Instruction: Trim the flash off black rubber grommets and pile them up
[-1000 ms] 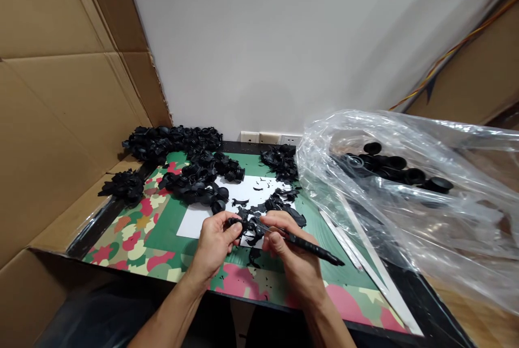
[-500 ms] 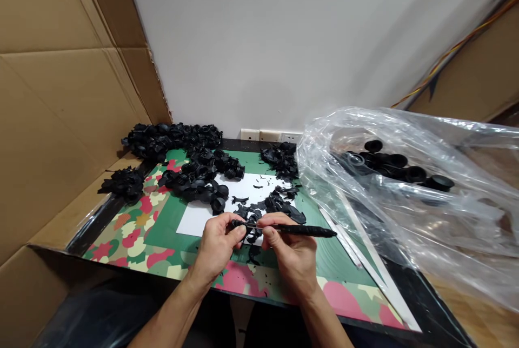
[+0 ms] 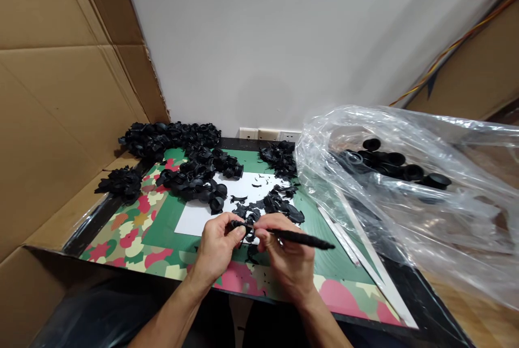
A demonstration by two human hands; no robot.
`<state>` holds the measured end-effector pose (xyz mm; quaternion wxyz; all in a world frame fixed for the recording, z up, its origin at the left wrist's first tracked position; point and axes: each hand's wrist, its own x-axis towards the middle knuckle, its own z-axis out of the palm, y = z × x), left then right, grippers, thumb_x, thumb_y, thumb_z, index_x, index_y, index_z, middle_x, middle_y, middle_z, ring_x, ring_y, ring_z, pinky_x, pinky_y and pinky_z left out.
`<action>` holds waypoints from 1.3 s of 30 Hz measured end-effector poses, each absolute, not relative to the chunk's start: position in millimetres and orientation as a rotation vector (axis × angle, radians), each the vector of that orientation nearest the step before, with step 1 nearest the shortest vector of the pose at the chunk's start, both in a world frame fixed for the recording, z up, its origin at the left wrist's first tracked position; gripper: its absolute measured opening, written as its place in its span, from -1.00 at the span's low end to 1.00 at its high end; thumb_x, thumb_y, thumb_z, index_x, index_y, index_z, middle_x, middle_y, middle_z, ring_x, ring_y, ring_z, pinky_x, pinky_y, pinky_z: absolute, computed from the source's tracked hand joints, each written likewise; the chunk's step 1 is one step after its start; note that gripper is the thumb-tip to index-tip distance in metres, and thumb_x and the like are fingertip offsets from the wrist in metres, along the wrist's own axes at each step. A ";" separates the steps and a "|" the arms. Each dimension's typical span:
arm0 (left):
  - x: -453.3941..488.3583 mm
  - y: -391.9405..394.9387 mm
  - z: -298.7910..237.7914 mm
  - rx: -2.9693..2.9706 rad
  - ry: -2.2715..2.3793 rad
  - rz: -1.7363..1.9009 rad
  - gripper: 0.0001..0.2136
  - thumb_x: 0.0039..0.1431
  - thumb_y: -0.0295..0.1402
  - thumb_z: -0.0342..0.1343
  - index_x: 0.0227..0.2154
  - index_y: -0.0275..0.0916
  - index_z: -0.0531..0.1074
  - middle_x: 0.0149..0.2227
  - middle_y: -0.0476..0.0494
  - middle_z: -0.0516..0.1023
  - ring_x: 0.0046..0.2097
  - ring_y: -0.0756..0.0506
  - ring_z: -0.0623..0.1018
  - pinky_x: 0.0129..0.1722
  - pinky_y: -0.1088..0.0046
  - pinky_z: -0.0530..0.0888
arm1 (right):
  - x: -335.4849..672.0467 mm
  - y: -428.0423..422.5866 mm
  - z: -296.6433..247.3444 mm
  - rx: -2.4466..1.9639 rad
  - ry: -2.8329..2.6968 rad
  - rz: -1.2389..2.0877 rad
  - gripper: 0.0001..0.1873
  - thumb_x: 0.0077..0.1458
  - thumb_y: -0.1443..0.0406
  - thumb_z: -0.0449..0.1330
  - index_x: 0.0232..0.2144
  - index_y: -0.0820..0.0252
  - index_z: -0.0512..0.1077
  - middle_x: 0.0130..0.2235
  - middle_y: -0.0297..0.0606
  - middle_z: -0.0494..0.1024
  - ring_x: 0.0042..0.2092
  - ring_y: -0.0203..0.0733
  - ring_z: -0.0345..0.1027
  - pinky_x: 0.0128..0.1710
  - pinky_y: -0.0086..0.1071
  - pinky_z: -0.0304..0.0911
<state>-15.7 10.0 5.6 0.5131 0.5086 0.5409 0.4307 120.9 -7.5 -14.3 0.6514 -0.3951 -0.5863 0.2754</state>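
Between thumb and fingers, my left hand (image 3: 219, 242) pinches a small black rubber part (image 3: 236, 224), mostly covered by the fingertips. My right hand (image 3: 290, 253) is closed round a pen-like tool with a black handle (image 3: 306, 238). Its thin metal tip points left and meets the rubber part, though the exact contact is too small to see. Just beyond the hands, black rubber scraps (image 3: 281, 205) lie on a white sheet (image 3: 190, 218). A group of black ribbed rubber parts (image 3: 203, 186) sits to the left on the same sheet.
More black rubber pieces are heaped at the back left (image 3: 170, 137), with a smaller pile (image 3: 121, 183) by the cardboard (image 3: 60, 94). A clear plastic bag (image 3: 324, 137) holding black rubber cups (image 3: 389, 164) spreads over the right side. White strips (image 3: 373, 261) lie along the right of the patterned mat (image 3: 162, 259).
The tool in my right hand has tilted, its rear end dropping slightly, and the right fingers have shifted a little left. My left hand keeps its pinch in nearly the same place.
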 end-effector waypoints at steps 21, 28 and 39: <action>-23.0 -0.1 -0.9 1.206 1.383 0.978 -0.82 -0.14 -0.28 0.18 -0.49 -0.29 0.46 -0.70 0.05 0.31 -0.61 0.03 0.28 -0.63 0.56 0.19 | 121.9 -16.5 -18.6 -1.000 -0.937 1.042 -0.79 -0.05 0.15 0.30 -0.44 0.19 0.50 -0.56 -0.35 0.48 -0.64 -0.34 0.25 -0.62 -0.42 0.18; -21.9 -2.2 -3.0 1.329 1.403 0.968 -0.85 -0.09 -0.29 0.13 -0.48 -0.28 0.44 -0.65 0.08 0.24 -0.57 0.03 0.21 -0.58 0.52 0.15 | 120.5 -17.0 -20.3 -0.972 -0.972 1.016 -0.83 -0.01 0.18 0.28 -0.43 0.17 0.51 -0.50 -0.33 0.50 -0.64 -0.36 0.27 -0.64 -0.44 0.18; -18.9 -3.0 -3.4 1.470 1.427 0.953 -0.86 -0.04 -0.30 0.07 -0.44 -0.26 0.42 -0.55 0.01 0.33 -0.48 -0.02 0.28 -0.48 0.47 0.23 | 118.0 -15.0 -20.9 -0.939 -1.028 0.951 -0.87 0.02 0.23 0.26 -0.44 0.19 0.51 -0.50 -0.34 0.50 -0.65 -0.38 0.27 -0.68 -0.49 0.21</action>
